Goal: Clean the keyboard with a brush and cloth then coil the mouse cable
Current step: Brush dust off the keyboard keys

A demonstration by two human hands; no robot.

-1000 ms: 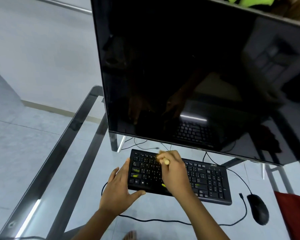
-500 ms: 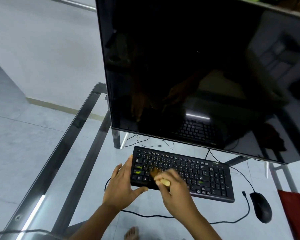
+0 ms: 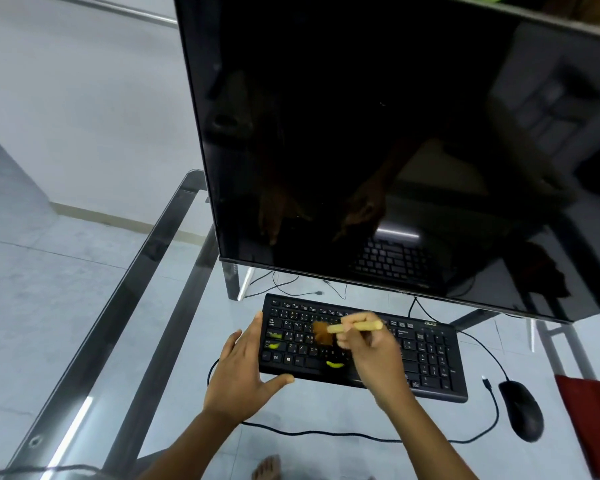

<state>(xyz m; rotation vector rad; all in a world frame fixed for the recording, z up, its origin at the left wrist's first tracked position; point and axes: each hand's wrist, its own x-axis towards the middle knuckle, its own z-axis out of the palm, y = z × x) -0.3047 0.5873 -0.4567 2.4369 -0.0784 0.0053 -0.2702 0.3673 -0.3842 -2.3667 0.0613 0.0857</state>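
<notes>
Here the right hand pinches the brush, bristles on keyboard; left hand, fingers straight, touches it.

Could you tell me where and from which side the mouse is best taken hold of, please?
Probably from above, across its two long sides at the wide near end: the mouse lies flat on the glass table, right of the keyboard, its cable leaving the far end.

Computer workstation — big monitor, keyboard, mouse on glass desk.
</notes>
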